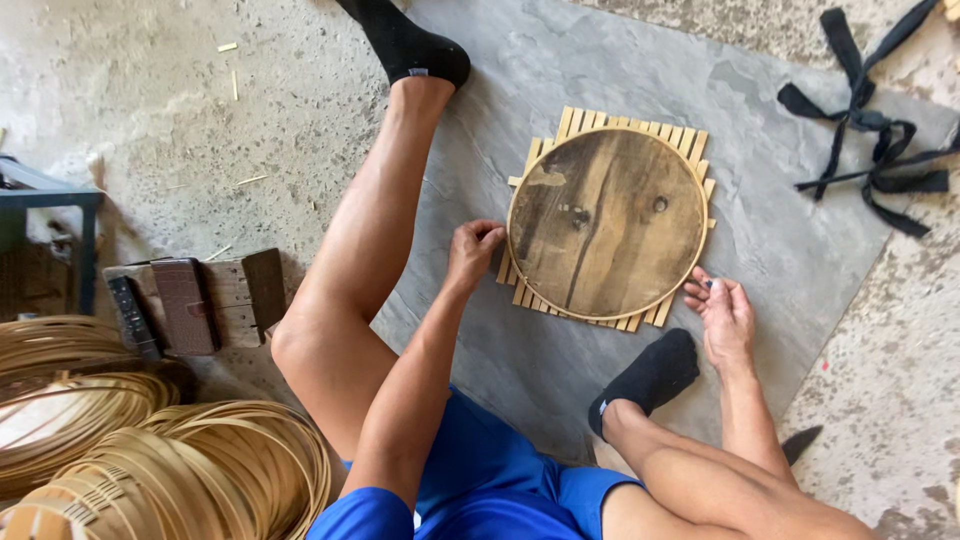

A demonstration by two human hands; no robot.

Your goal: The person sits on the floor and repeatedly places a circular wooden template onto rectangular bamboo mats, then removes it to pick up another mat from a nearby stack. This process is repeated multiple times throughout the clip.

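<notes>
A round dark wooden disc (pixel 606 221) lies on a mat of flat bamboo slats (pixel 586 120) whose ends stick out around its rim. My left hand (pixel 472 250) rests curled against the disc's left edge, fingers bent on the slats there. Its right lower edge is touched by my right hand (pixel 722 312), which pinches a small white object between thumb and fingers. Both lie on a grey slate-like sheet (pixel 800 250) on the concrete floor. My legs in black socks frame the work.
Coils of thin bamboo strips (pixel 180 450) pile at the lower left. A small wooden block with dark tools (pixel 190 300) sits beside my left knee. Black cloth straps (pixel 870 140) lie at the upper right. A dark blade tip (pixel 800 445) shows by my right leg.
</notes>
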